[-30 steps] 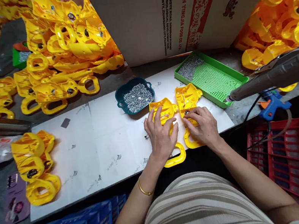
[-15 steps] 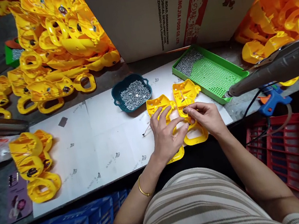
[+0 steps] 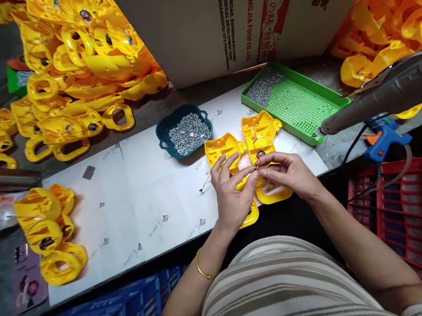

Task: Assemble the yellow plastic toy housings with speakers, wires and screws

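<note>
Two open yellow plastic shell halves lie side by side on the white sheet, their hollow insides up. Above the handle of the right shell half point(image 3: 259, 121), my left hand point(image 3: 230, 194) and my right hand point(image 3: 293, 175) meet at the fingertips. Both are closed in a pinch, apparently on a thin red wire point(image 3: 259, 160) that runs down from this shell; its end is hidden by the fingers. A round dark-centred metal part sits in that shell. The left shell half point(image 3: 222, 145) is partly under my left hand, and a thin wire with a small black end point(image 3: 201, 191) sticks out beside it.
A dark green bowl of small screws point(image 3: 161, 134) and a green tray point(image 3: 307, 100) with screws stand behind the shells. A grey powered screwdriver point(image 3: 379, 95) and blue glue gun point(image 3: 385, 141) are at right. Yellow shells point(image 3: 96, 64) are piled behind; a carton point(image 3: 191, 25) stands there.
My right hand has moved left and down from the round metal part to my left fingertips. Left thumb and forefinger, apart before, now close together. The red wire now shows between shell and fingers.
</note>
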### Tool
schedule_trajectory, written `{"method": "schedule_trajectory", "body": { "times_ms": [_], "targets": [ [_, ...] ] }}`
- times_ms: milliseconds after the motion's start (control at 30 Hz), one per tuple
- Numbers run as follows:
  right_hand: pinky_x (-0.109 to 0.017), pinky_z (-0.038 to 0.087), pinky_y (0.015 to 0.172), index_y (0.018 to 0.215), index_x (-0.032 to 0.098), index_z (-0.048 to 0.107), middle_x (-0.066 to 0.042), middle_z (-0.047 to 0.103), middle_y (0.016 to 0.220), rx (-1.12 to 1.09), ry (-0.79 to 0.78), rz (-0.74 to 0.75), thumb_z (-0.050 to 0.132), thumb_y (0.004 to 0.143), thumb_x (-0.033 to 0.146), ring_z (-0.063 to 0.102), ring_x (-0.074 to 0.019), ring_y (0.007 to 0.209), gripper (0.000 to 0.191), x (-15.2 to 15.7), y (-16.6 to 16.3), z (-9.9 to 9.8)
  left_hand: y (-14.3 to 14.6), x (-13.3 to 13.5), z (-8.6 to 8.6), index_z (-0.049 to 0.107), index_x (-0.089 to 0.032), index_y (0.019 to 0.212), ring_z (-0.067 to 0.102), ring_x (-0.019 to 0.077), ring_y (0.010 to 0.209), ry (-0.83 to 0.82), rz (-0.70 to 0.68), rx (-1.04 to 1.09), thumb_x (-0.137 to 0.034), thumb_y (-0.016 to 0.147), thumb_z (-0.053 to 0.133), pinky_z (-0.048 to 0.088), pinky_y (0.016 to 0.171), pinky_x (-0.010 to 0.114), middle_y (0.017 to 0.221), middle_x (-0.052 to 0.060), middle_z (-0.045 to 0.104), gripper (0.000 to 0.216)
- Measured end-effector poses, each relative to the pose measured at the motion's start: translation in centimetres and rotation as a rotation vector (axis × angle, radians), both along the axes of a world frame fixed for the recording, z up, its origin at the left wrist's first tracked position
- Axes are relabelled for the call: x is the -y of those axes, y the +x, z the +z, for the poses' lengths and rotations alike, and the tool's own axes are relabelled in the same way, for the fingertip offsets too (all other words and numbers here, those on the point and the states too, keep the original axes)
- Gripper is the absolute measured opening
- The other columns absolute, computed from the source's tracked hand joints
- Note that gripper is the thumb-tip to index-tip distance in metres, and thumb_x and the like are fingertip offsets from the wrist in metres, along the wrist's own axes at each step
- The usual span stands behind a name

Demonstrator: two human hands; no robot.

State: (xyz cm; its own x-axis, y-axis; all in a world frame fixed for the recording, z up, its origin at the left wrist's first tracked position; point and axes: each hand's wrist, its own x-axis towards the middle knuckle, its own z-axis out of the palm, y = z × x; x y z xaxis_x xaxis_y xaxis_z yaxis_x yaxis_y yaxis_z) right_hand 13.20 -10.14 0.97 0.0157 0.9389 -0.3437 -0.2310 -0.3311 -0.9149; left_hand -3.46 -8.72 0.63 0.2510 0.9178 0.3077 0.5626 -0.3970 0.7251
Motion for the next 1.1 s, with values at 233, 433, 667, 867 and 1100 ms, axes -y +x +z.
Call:
{"method": "schedule_trajectory", "body": {
  "times_ms": [233,433,667,867,1100],
  "targets": [
    [-0.023,0.056,0.054,0.081,0.018,0.071,-0.001,0.070,0.077,0.045,0.017,-0.035,0.081,0.064,0.041,0.062,-0.0102,0.059,0.031,0.7,-0.6,-0.5,0.3,0.3,-0.1,0.077,-0.024,0.095,0.040,0.0277,0.129,0.110,0.028,-0.043,-0.026,0.090,0.062,0.037,0.108,0.052,0.127,0.007,0.063,0.016],
    [-0.023,0.052,0.056,0.083,0.018,0.065,0.000,0.065,0.074,0.168,0.111,-0.024,0.072,0.073,0.042,0.060,-0.0113,0.064,0.027,0.9,0.1,-0.9,0.5,0.4,0.2,0.076,-0.025,0.098,0.040,0.0283,0.130,0.168,0.018,-0.146,-0.027,0.090,0.060,0.034,0.108,0.052,0.128,0.007,0.062,0.017],
    [-0.028,0.046,0.064,0.084,0.019,0.066,-0.002,0.068,0.079,0.912,0.234,0.056,0.062,0.080,0.028,0.061,-0.0147,0.069,0.011,1.0,3.9,-0.5,0.0,1.6,-0.6,0.072,-0.027,0.103,0.036,0.0333,0.134,0.252,-0.147,-0.355,-0.043,0.083,0.069,0.021,0.111,0.058,0.139,0.010,0.054,0.026],
    [-0.027,0.044,0.066,0.088,0.020,0.065,-0.003,0.067,0.084,1.148,0.292,0.184,0.056,0.085,0.025,0.062,-0.0152,0.073,0.011,0.8,3.4,-0.5,-0.1,2.6,-1.1,0.066,-0.029,0.114,0.038,0.0354,0.134,0.178,-0.301,-0.498,-0.053,0.076,0.074,0.014,0.112,0.063,0.140,0.011,0.054,0.046],
    [-0.026,0.040,0.064,0.090,0.020,0.064,-0.003,0.067,0.088,1.309,0.358,0.288,0.054,0.089,0.026,0.062,-0.0157,0.077,0.012,0.3,2.9,-0.7,-0.1,2.9,-1.1,0.066,-0.028,0.109,0.039,0.0352,0.134,0.136,-0.355,-0.543,-0.040,0.073,0.080,0.016,0.112,0.067,0.142,0.009,0.053,0.041]
  ]
}}
